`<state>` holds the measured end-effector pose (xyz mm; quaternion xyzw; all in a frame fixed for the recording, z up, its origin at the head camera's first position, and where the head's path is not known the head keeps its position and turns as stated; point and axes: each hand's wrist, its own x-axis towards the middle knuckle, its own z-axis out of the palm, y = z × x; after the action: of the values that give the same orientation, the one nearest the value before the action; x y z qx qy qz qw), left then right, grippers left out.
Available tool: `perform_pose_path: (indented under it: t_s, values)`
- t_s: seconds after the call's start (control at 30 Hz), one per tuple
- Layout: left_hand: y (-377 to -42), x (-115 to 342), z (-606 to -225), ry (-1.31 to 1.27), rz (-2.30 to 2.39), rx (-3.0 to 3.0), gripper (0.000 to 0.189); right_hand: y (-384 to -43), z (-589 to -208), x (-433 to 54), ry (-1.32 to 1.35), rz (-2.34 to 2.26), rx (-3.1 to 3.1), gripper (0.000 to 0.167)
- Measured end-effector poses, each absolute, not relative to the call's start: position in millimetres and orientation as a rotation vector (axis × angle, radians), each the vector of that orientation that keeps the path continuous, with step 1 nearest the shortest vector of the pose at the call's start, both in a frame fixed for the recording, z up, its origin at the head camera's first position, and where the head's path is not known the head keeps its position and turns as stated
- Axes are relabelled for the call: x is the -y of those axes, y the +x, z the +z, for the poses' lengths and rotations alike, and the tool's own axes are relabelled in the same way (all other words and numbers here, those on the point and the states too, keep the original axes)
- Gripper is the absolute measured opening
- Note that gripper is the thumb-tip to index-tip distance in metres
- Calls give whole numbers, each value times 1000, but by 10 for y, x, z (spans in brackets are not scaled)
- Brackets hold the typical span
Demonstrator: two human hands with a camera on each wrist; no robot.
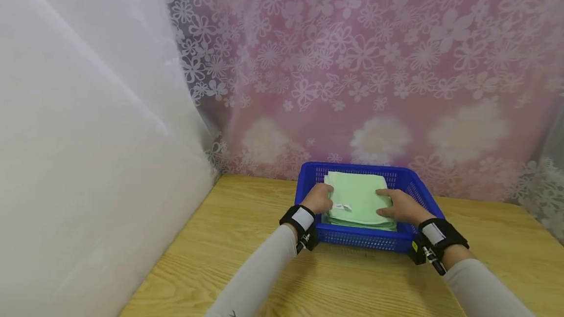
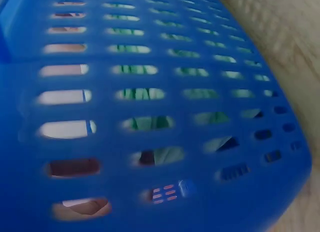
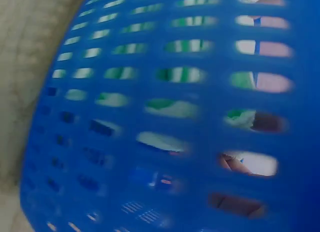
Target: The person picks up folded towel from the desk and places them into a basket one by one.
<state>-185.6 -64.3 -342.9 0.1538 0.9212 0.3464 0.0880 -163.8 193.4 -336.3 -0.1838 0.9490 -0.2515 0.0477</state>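
Note:
A stack of folded light-green cloths (image 1: 359, 194) lies inside a blue plastic basket (image 1: 361, 237), a small white tag showing on its top near the left edge. My left hand (image 1: 318, 198) reaches over the basket's left side and touches the stack's left edge. At the opposite edge, my right hand (image 1: 402, 206) rests with thumb and forefinger spread on the top cloth. The other fingers of both hands are largely hidden. Both wrist views are filled by the perforated basket wall (image 2: 165, 137), with green and white layers of cloth and bits of finger showing through the slots.
The basket stands on a wood-grain table (image 1: 246, 238). Behind it hangs a pink flowered curtain (image 1: 352, 62), and a white sheet (image 1: 88, 136) slopes down at the left. Each wrist wears a black strap with a camera, close to the basket's near corners.

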Motion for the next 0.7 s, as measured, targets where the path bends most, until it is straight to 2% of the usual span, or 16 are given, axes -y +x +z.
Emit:
perform_pose_path:
  t_s: [0.23,0.4,0.53,0.7]
  values:
    - [-1768,584,-3435,379,807,-2969,62,-1590,-3380,-1855,-586,-694,-3095,53]
    - [-1708,526,-3380,513,622,-2961,52,-1515,-3345,-1689,-693,-619,-3165,44]
    - [-1663,496,-3379,623,532,-2781,56,-1460,-3376,-1625,-773,-616,-2993,51]
    - [-1633,453,-3409,629,521,-2729,58,-1418,-3416,-1620,-702,-648,-2869,64]
